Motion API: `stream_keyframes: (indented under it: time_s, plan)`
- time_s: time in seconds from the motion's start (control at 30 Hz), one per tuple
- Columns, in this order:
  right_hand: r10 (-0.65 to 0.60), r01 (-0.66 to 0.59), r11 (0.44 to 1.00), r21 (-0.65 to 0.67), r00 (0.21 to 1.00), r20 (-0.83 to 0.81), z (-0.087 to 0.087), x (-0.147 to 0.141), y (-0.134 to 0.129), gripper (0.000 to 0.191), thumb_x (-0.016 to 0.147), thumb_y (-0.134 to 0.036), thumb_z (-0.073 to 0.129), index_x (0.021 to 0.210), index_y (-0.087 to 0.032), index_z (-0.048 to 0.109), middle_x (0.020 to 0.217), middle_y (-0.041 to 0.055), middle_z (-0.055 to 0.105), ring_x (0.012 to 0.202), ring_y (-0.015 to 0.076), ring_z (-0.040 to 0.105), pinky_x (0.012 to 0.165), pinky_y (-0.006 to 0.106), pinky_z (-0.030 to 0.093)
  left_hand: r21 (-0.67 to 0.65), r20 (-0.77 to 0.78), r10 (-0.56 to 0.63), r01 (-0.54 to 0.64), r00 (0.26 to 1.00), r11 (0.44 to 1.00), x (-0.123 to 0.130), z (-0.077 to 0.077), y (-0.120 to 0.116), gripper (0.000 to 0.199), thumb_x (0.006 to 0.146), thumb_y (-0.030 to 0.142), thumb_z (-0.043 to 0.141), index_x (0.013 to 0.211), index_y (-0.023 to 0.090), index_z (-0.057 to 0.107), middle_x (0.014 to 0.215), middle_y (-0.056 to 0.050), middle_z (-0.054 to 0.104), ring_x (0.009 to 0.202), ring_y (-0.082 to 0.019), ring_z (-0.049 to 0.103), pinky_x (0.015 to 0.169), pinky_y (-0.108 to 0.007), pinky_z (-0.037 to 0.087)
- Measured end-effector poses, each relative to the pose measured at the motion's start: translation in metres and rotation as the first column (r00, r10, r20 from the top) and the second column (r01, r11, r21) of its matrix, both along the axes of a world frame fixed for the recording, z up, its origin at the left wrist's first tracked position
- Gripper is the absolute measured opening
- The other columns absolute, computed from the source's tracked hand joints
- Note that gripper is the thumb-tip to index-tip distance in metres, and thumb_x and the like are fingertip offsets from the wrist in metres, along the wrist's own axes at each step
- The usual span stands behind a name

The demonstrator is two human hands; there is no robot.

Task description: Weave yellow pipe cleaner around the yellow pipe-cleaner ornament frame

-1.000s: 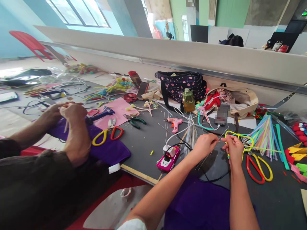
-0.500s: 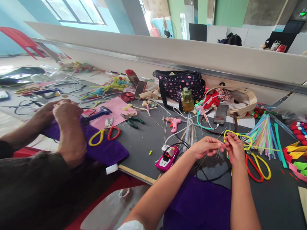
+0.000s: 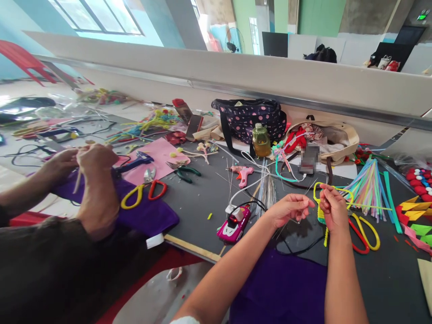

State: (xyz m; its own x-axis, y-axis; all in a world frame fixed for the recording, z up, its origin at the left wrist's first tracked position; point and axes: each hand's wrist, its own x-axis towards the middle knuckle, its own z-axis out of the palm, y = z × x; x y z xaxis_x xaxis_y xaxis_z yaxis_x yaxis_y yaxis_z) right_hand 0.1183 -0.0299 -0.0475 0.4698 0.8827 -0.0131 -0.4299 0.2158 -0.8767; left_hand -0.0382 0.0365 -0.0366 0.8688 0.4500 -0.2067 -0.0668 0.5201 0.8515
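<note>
My left hand (image 3: 293, 209) is closed in a pinch above the dark table, with a thin wire (image 3: 298, 221) showing below its fingertips. A short gap to the right, my right hand (image 3: 332, 206) is also pinched, but what its fingers hold is too fine to make out. Behind and under my right hand lies a bent yellow pipe cleaner (image 3: 351, 196), partly hidden by it. Scissors (image 3: 371, 231) with red and yellow handles lie just right of that wrist. Several loose wires (image 3: 267, 189) rest on the table left of my hands.
A pink glue gun (image 3: 242, 174) and a magenta power strip (image 3: 232, 227) with cables lie to the left. A fan of pastel pipe cleaners (image 3: 369, 191) lies right. A bottle (image 3: 261, 141) stands before a dotted bag (image 3: 251, 118). A co-worker's hands (image 3: 94, 159) work at far left.
My hands, which met at the fingertips, have drawn apart slightly. The co-worker's hands have shifted a little, and a pale strip now shows below them. The view has moved slightly.
</note>
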Motion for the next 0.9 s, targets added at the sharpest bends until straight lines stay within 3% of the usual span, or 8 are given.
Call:
stream_keyframes:
  time_s: [0.17,0.3,0.5,0.63,0.9]
  plan:
    - [0.097,-0.093,0.994,0.057,0.992,-0.076,0.002,0.002,-0.004,0.023,0.071,-0.038,0.072,0.083,-0.021,0.061,0.059,-0.0063,0.040,0.044,0.0056,0.029,0.034,0.015,0.019,-0.099,0.063,-0.025,0.031,0.998,0.995,0.000,-0.008,-0.001,0.036,0.067,0.041,0.076,0.085,0.011,0.067,0.058,0.001,0.059,0.042,-0.006,0.050,0.041,-0.018,0.035]
    - [0.083,-0.079,0.995,0.055,0.994,-0.075,-0.001,0.004,-0.004,0.025,0.070,-0.038,0.074,0.081,-0.022,0.058,0.060,-0.0061,0.042,0.045,0.0060,0.032,0.034,0.015,0.024,-0.156,0.109,-0.023,0.040,0.994,0.987,-0.002,-0.016,0.000,0.038,0.071,0.042,0.074,0.090,0.010,0.067,0.062,-0.001,0.060,0.044,-0.007,0.052,0.043,-0.019,0.041]
    - [-0.038,0.042,0.998,0.046,0.996,-0.086,-0.007,0.012,0.000,0.027,0.066,-0.035,0.077,0.078,-0.022,0.057,0.060,-0.0062,0.048,0.045,0.0054,0.038,0.036,0.015,0.028,-0.155,0.069,0.151,-0.139,0.986,0.978,-0.015,-0.021,0.003,0.035,0.077,0.036,0.068,0.101,0.010,0.065,0.085,-0.010,0.069,0.063,-0.013,0.064,0.058,-0.024,0.054]
    - [-0.124,0.128,0.991,0.027,0.987,-0.105,-0.006,0.012,0.000,0.027,0.065,-0.033,0.079,0.077,-0.020,0.058,0.060,-0.0060,0.051,0.045,0.0048,0.041,0.037,0.015,0.029,-0.114,0.035,0.232,-0.226,0.972,0.967,-0.027,-0.019,0.001,0.031,0.072,0.025,0.071,0.099,0.010,0.065,0.092,-0.012,0.070,0.067,-0.014,0.065,0.060,-0.025,0.056]
    - [-0.165,0.168,0.986,0.024,0.983,-0.085,-0.004,0.008,0.000,0.028,0.066,-0.035,0.078,0.078,-0.019,0.058,0.059,-0.0060,0.055,0.042,0.0036,0.042,0.037,0.014,0.029,-0.047,0.043,0.390,-0.388,0.920,0.920,-0.022,-0.022,-0.015,0.034,0.065,0.032,0.080,0.086,0.010,0.065,0.075,-0.005,0.068,0.056,-0.009,0.061,0.057,-0.023,0.054]
